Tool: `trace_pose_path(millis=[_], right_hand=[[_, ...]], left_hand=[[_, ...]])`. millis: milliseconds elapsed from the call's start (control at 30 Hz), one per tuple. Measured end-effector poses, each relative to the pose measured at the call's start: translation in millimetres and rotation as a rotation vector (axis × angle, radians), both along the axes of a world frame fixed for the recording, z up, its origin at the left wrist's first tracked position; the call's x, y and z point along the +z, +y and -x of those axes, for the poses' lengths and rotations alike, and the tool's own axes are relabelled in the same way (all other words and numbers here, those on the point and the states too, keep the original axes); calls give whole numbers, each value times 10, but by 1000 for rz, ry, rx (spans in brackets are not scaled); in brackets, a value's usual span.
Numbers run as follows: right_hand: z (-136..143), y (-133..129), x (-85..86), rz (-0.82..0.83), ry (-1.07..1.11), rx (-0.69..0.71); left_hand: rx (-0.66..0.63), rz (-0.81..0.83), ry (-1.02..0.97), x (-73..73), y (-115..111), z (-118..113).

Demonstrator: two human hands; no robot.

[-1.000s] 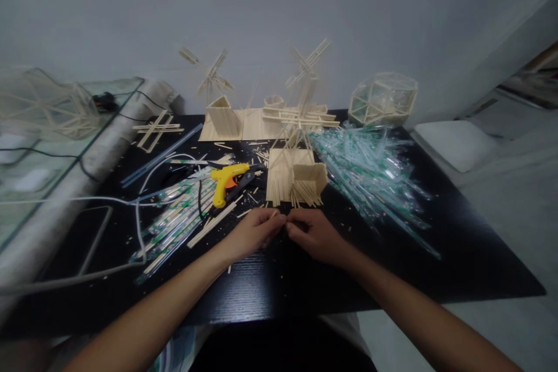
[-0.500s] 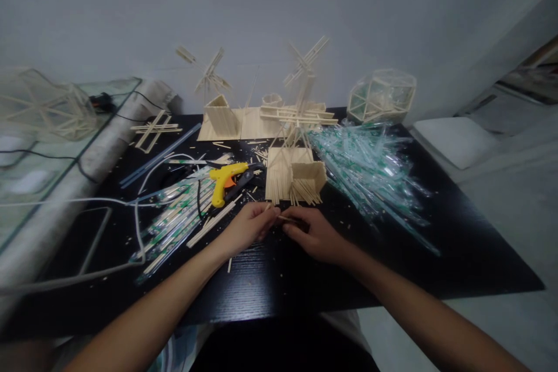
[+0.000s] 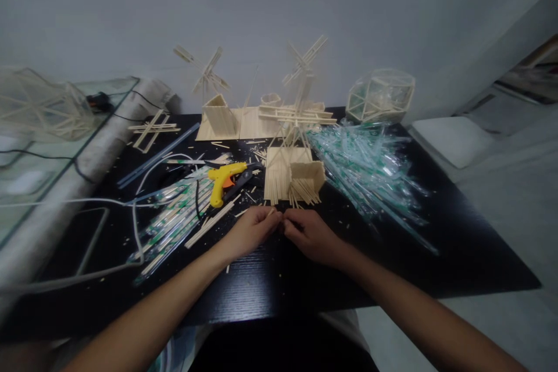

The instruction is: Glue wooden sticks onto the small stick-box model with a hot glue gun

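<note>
**My left hand (image 3: 255,229) and right hand (image 3: 311,234) meet over the black counter (image 3: 436,279)**

Far on the left, I see a big see-through frame (image 3: 41,104) made of sticks, sitting on a glass top (image 3: 56,174). Next, on the counter, some sticks make a crossed shape (image 3: 154,129). Blue strips (image 3: 159,154) lie close by. Nearer to me, lots of shiny packs (image 3: 174,218) with green marks are spread out, with wood sticks in them. A few loose sticks (image 3: 211,225) lie just beside the packs.

At the back there is a little wooden box (image 3: 218,116) on a flat wood base. In front of it, a yellow glue gun (image 3: 224,179) lies on its side.

Then come my hands, near the front and in the middle. My left hand pinches a small stick (image 3: 271,211); only a tiny bit peeks out by the thumb. The tips of my right hand come right up to my left. Its fingers are curled, but I can't tell if they grip anything.

Just past my hands is a wooden windmill (image 3: 288,157), with an open box (image 3: 307,173) full of thin sticks at its front.

To the right, clear wrappers (image 3: 370,157) make a big messy heap. Behind them sits a round stick frame (image 3: 381,97). Last is a white seat (image 3: 453,139), past the counter's edge.
</note>
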State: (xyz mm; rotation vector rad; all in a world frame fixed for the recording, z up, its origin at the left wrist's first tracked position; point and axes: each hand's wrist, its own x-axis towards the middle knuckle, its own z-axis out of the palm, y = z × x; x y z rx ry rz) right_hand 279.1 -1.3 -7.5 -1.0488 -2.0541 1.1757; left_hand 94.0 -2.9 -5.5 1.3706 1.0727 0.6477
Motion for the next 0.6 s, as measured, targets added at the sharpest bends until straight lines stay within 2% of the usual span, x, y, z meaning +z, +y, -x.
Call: trace_pose_path(millis=[233,600], right_hand=[[-48,5,45,108,77,36],[-55,29,101,276,192,86]], left_hand=[[1,44,-54,28,-20,-5],[-28,-88,-8,63,5,48]])
